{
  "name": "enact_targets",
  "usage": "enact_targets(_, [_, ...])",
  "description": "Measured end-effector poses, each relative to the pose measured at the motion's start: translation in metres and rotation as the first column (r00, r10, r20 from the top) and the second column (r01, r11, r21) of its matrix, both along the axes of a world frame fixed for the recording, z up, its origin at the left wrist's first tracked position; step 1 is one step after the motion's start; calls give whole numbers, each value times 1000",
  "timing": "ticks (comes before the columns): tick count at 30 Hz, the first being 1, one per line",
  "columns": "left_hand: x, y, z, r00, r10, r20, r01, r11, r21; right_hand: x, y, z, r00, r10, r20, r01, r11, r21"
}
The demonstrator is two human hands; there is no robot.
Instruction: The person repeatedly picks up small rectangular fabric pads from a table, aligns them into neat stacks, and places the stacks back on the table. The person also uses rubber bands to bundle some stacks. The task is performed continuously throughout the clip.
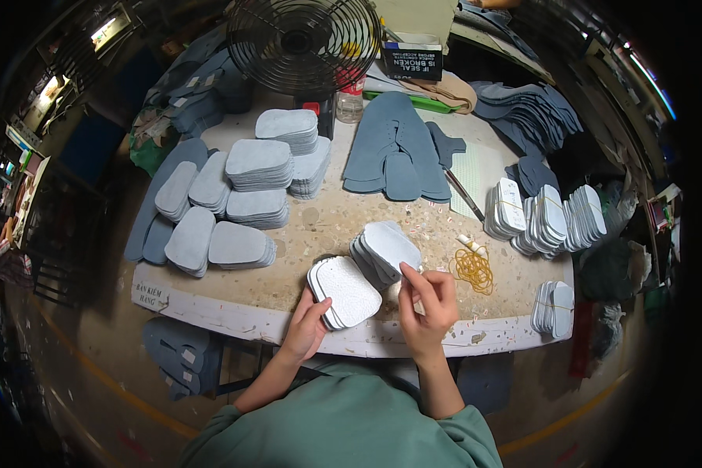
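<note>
My left hand [308, 327] grips a small stack of white, rounded shoe tongue pieces [346, 292] over the table's near edge, thumb on top and fingers beneath. Right behind it, a fanned pile of pale grey tongue pieces [388, 246] rests on the table. At that pile's near right corner is my right hand [429, 308], its thumb and index finger pinched on the edge of the top tongue piece. Whether that piece is lifted off the others, I cannot tell.
Stacks of grey pieces [259, 165] stand on the left. Yellow rubber bands [474, 270] lie right of my hands, near banded bundles [544, 221]. Farther back are blue-grey shoe uppers [398, 148], a pen-like tool [464, 193], a bottle [349, 101] and a fan [300, 43].
</note>
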State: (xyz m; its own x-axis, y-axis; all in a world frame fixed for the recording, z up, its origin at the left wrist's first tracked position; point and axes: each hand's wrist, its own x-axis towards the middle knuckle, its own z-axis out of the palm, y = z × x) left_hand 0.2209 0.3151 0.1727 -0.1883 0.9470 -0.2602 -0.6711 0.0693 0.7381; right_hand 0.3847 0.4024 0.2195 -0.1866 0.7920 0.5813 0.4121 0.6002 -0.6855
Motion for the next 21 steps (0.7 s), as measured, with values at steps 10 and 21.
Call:
enact_targets(10, [0,1,4,999,-31,-43,31,999,-12,-12,-22,-10,985,147,95,-125,971,-206])
enact_targets(21, [0,0,0,1000,3,4,-3,1000,-25,-2,3,-7,994,76,77,-71,995,-71])
